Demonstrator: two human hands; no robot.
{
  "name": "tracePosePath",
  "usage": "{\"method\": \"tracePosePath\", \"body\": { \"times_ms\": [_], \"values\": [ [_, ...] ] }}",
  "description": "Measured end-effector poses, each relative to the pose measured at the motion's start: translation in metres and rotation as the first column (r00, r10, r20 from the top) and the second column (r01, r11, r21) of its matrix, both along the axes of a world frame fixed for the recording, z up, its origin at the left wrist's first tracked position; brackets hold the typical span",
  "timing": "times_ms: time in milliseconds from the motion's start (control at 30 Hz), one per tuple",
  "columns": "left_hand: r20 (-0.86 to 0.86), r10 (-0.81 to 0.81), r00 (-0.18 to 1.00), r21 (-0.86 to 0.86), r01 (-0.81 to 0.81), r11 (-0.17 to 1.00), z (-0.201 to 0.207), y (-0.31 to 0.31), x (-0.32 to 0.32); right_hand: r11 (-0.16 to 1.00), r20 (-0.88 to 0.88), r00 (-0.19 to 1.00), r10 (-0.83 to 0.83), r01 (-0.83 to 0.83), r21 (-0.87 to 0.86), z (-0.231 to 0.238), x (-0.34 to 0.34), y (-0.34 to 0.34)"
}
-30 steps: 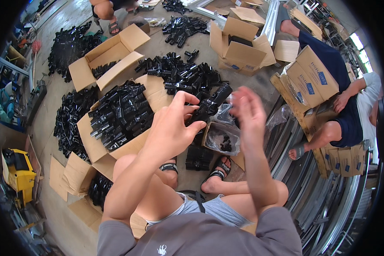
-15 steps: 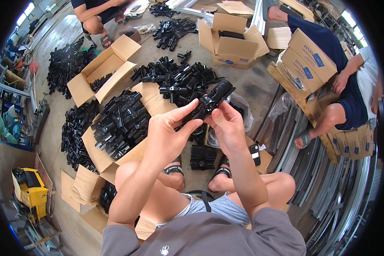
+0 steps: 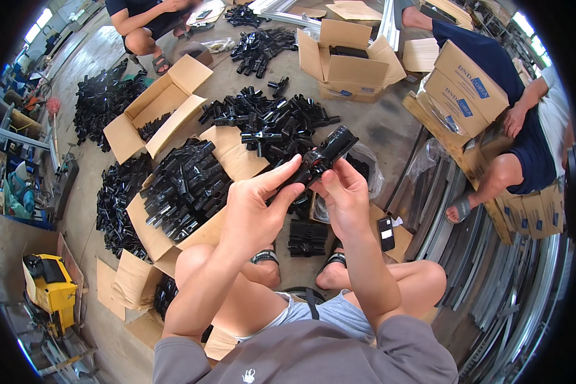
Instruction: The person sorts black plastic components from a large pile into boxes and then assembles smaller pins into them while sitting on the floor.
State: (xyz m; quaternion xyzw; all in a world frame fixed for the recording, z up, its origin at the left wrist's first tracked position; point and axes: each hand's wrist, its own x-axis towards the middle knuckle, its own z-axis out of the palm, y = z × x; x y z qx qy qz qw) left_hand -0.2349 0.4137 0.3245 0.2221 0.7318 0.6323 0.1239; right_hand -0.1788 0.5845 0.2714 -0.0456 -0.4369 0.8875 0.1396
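Between both hands I hold a glossy black tubular joint [image 3: 329, 146] up in front of me, tilted with its far end to the upper right. My left hand [image 3: 264, 198] pinches its lower left end between thumb and fingers. Around its middle and right side close the thumb and fingers of my right hand [image 3: 344, 192]. Beyond it lies a loose heap of similar black joints [image 3: 262, 115]. An open carton at my left holds neatly layered black joints [image 3: 184, 185]. Below my hands, a small stack of black joints [image 3: 307, 238] sits between my feet.
Another open carton [image 3: 157, 105] stands at the far left, beside more black heaps. A phone [image 3: 386, 233] lies on cardboard by my right knee. Long metal profiles [image 3: 493, 281] cover the right floor. A co-worker's hand [image 3: 516, 120] is near a closed carton [image 3: 464, 89]; another person crouches far left.
The joint stays in both hands, at nearly the same tilt. The whole view has shifted slightly to the right; otherwise little has moved.
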Motion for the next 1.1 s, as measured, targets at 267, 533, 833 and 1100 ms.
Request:
{"method": "tracePosePath", "body": {
  "times_ms": [267,533,833,1100],
  "values": [
    [0.024,0.025,0.999,-0.025,-0.025,0.999,0.002,-0.001,0.0,0.998,0.052,0.998,-0.036,0.034,0.05,-0.003,-0.001,-0.007],
    [-0.085,-0.012,0.996,-0.199,-0.005,0.98,0.008,-0.003,-0.002,0.999,0.038,0.998,-0.044,0.044,-0.01,-0.008,-0.001,-0.009],
    [-0.329,-0.086,0.94,-0.2,0.02,0.98,0.006,-0.004,-0.006,1.0,0.03,1.0,0.008,-0.007,-0.024,-0.006,-0.004,-0.003],
    [-0.297,-0.062,0.953,-0.158,0.015,0.987,-0.006,0.001,-0.002,0.998,-0.004,0.999,-0.054,0.055,0.02,-0.003,-0.001,-0.002]
  ]
}}
